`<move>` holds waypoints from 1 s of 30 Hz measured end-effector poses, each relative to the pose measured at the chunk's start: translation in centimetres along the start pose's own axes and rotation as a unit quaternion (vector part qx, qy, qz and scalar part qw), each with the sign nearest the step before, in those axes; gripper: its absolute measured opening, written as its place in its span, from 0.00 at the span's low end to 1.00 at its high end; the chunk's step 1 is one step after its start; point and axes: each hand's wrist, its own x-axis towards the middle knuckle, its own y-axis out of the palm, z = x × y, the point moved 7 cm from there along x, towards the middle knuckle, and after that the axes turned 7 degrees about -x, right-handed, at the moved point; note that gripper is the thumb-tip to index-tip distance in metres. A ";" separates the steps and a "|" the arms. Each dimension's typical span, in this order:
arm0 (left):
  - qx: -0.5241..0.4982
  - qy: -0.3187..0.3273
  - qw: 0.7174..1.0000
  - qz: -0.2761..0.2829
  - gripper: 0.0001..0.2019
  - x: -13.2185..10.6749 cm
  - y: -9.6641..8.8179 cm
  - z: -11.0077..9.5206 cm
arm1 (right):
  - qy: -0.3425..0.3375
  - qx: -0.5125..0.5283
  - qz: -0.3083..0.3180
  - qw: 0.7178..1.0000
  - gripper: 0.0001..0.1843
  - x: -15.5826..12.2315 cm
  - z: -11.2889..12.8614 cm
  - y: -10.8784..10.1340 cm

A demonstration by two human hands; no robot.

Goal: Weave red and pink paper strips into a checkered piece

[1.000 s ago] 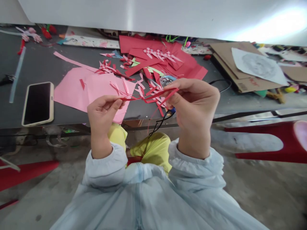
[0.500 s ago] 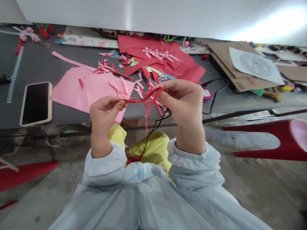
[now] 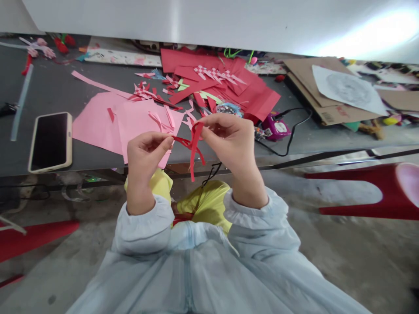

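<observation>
Narrow red paper strips (image 3: 194, 146) stretch between my two hands, above the table's front edge. My left hand (image 3: 145, 155) pinches one end between thumb and fingers. Opposite it, my right hand (image 3: 231, 141) grips the looped part, and loose ends dangle below its fingertips. Whether this is one folded strip or two, I cannot tell. Behind my hands lie pink paper sheets (image 3: 98, 117) with cut scraps on top. Farther back is a pile of red paper (image 3: 258, 93), with small woven red-and-pink checkered pieces (image 3: 218, 74) on it.
A phone (image 3: 49, 141) rests at the left of the grey table (image 3: 88, 159). To the right are a purple box (image 3: 276, 127), a black cable (image 3: 291, 139) and cardboard (image 3: 304, 85) under a drawing (image 3: 348, 89). Red stools (image 3: 353, 209) stand at both sides.
My right hand has moved left, closer to my left hand. The red paper strips now bunch and loop between them, and the purple box is more exposed. My left hand has barely shifted.
</observation>
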 end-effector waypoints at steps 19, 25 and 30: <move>0.005 -0.005 1.000 -0.007 0.04 -0.2 -0.1 0.1 | -0.006 0.021 -0.039 0.999 0.09 0.3 -0.9 -0.3; -0.051 -0.042 0.998 0.009 0.06 -0.4 0.3 0.2 | -0.120 -0.014 -0.029 0.992 0.10 -0.5 0.7 -0.1; -0.058 -0.037 0.998 0.008 0.11 -0.6 0.6 -0.1 | -0.306 -0.089 -0.074 0.945 0.10 -2.3 3.0 -0.3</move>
